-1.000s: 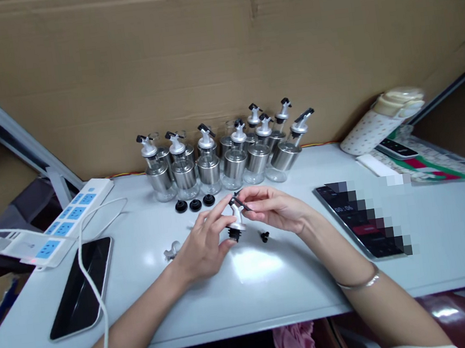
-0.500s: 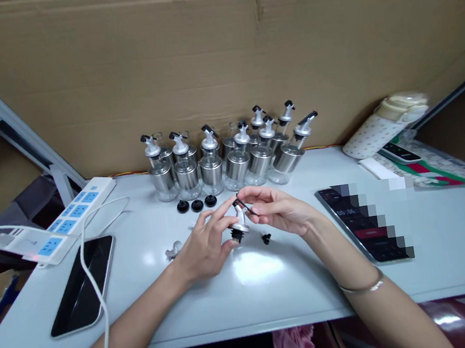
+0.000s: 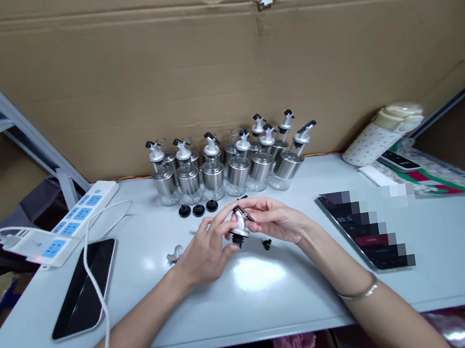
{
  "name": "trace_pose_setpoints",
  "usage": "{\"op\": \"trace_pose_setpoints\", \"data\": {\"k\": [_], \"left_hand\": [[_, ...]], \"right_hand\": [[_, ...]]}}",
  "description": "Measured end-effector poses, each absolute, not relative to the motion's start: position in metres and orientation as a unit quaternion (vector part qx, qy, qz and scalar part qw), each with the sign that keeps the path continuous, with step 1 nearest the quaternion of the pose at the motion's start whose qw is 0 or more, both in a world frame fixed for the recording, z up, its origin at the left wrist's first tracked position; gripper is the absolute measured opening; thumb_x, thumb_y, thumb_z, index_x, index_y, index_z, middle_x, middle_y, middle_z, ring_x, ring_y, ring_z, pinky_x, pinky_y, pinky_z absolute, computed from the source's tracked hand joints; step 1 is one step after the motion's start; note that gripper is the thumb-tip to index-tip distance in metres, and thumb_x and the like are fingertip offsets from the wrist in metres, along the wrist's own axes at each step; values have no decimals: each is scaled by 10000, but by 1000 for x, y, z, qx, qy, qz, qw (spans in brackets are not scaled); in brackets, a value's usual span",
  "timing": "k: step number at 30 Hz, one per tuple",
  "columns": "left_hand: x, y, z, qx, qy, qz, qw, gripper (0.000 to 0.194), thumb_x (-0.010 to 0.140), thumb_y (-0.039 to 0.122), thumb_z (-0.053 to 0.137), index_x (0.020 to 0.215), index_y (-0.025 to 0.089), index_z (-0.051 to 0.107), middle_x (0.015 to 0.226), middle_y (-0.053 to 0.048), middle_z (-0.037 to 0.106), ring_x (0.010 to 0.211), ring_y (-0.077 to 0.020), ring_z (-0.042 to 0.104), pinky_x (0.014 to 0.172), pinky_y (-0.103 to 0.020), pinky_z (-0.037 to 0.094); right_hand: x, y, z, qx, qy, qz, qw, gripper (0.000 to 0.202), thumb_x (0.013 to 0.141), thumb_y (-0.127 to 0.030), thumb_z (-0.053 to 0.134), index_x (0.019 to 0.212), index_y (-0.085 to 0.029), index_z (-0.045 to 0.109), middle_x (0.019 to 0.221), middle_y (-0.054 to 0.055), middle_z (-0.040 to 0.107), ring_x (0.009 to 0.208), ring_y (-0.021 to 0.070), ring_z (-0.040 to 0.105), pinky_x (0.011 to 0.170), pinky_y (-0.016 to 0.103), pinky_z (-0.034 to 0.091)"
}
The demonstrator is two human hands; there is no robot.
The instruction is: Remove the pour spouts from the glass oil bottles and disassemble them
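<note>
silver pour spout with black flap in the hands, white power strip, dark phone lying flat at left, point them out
silver pour spout with black flap [image 3: 240, 229], head view, on its silver body
white power strip [image 3: 68, 228], head view, on its blue sockets
dark phone [image 3: 83, 288], head view, mid-screen

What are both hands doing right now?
Left hand: shut on the spout.
Right hand: pinching the spout's top.

Brown cardboard wall [image 3: 200, 58] behind white table [image 3: 275, 299]; grey metal frame [image 3: 3, 127] left.

White tabletop [image 3: 275, 299]: dispenser bottles [image 3: 231, 165] at 12 o'clock, three black stoppers [image 3: 198, 208] before them, power strip [image 3: 65, 225] and dark phone [image 3: 83, 288] at 9, tablet [image 3: 364, 231] at 3.
</note>
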State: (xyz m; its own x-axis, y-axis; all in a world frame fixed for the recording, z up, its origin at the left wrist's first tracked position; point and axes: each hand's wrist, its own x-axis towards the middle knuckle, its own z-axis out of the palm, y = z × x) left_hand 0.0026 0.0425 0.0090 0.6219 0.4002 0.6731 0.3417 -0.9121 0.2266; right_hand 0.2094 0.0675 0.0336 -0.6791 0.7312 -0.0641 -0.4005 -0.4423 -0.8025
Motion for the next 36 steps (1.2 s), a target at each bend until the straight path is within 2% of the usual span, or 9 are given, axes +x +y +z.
{"op": "trace_pose_setpoints", "data": {"k": [3, 11, 15, 22, 26, 30, 36], "left_hand": [[2, 42, 9, 897, 214, 383, 63, 279, 988, 297, 279, 1226, 156, 317, 1387, -260, 389, 1230, -251, 477, 865, -387, 425], [0, 42, 8, 897, 220, 375, 74, 282, 985, 302, 295, 1224, 157, 329, 1402, -252, 384, 1186, -255, 507, 857, -393, 437], [1, 42, 8, 896, 223, 375, 83, 276, 984, 281, 300, 1232, 163, 323, 1425, -244, 361, 1237, -250, 474, 877, -393, 430], [2, 46, 9, 895, 202, 398, 14, 261, 975, 218, 339, 1224, 143, 324, 1371, -269, 420, 1294, -249, 432, 832, -366, 446], [1, 48, 10, 885, 223, 408, -31, 281, 961, 241, 396, 1224, 158, 338, 1353, -258, 448, 1243, -246, 487, 823, -366, 443], [2, 48, 10, 889, 232, 391, -59, 279, 956, 254, 411, 1217, 167, 365, 1330, -245, 478, 1149, -238, 557, 808, -366, 435], [3, 47, 9, 878, 242, 413, -21, 412, 950, 247, 422, 1320, 175, 255, 1333, -232, 467, 1256, -242, 477, 842, -392, 451]], "right_hand": [[206, 66, 35, -220, -403, 811, 362, 341, 647, -190, 810, 968, -136, 708, 808, 15, 698, 570, 29, 560, 595, 152, 489], [206, 66, 34, -221, -431, 794, 368, 349, 652, -183, 797, 986, -159, 702, 748, -2, 683, 554, 42, 560, 550, 163, 464], [205, 66, 34, -225, -443, 781, 378, 365, 647, -202, 802, 994, -163, 696, 821, 10, 688, 576, 44, 553, 553, 173, 451], [201, 62, 36, -222, -467, 761, 392, 392, 703, -225, 766, 1082, -216, 664, 947, 24, 680, 808, 98, 609, 755, 245, 462], [198, 60, 33, -230, -449, 777, 377, 256, 753, -333, 724, 959, -184, 696, 938, 50, 680, 866, 131, 596, 793, 282, 453], [192, 58, 29, -224, -427, 798, 361, 276, 770, -421, 695, 895, -176, 677, 892, 33, 663, 836, 126, 582, 749, 265, 452], [182, 55, 32, -205, -378, 817, 383, 353, 786, -532, 630, 766, -183, 583, 753, 6, 605, 731, 132, 553, 694, 286, 451]]}}
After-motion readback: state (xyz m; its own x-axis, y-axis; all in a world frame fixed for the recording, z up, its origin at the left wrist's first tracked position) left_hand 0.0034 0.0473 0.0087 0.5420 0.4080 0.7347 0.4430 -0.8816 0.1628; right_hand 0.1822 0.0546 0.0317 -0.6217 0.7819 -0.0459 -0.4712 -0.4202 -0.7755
